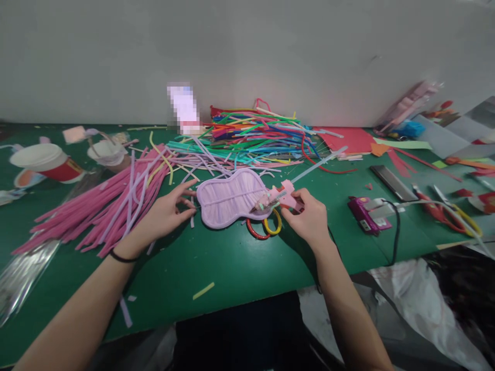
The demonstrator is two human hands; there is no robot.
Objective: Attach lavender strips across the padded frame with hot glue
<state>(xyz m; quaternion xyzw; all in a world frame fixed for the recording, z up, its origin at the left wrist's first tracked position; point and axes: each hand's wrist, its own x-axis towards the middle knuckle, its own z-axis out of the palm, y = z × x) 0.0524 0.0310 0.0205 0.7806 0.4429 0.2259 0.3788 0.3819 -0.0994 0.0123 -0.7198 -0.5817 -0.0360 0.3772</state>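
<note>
My right hand (307, 219) grips a pink hot glue gun (282, 198) with a clear glue stick poking out behind it, its nozzle against the right end of a lilac gourd-shaped padded piece (228, 198) lying on the green table (240, 268). My left hand (168, 214) rests beside the piece's left edge, fingers spread and touching it, holding nothing. A red ring (256, 233) and a yellow ring (275, 224) lie just under the piece by my right hand.
A pile of pink pipe cleaners (100, 211) lies at left, a many-coloured heap (259, 136) at the back. Paper cups (48, 162) stand far left. A purple glue gun (365, 214) with a black cord, scissors (450, 214) and paper scraps lie at right.
</note>
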